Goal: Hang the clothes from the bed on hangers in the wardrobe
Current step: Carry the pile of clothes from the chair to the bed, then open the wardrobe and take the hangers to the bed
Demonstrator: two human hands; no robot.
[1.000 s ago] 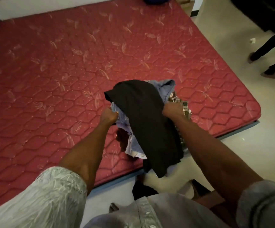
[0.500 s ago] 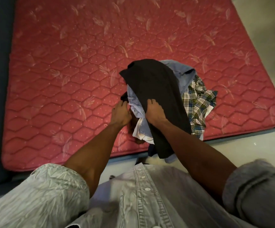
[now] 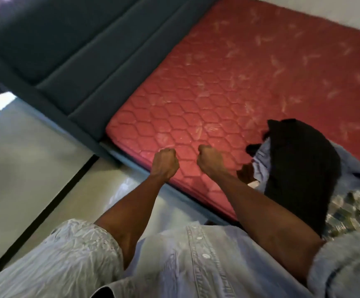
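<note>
A pile of clothes lies at the near edge of the red quilted mattress (image 3: 217, 82), on the right: a black garment (image 3: 299, 164) on top, a light blue shirt (image 3: 263, 168) under it, and a green plaid shirt (image 3: 351, 211) at the lower right. My left hand (image 3: 165, 163) and my right hand (image 3: 210, 161) are both closed into fists over the mattress edge, left of the pile, holding nothing. My right forearm crosses in front of the pile's lower part. No hanger or wardrobe is in view.
A dark teal padded headboard (image 3: 84, 61) runs along the mattress's left side. Pale glossy floor (image 3: 30, 160) with a dark line lies to the left and below. My light denim shirt fills the bottom of the view.
Both hands have let go of the clothes and drawn left of the pile, now closed into fists. The view has swung left, so the headboard and floor show and the pile sits at the right.
</note>
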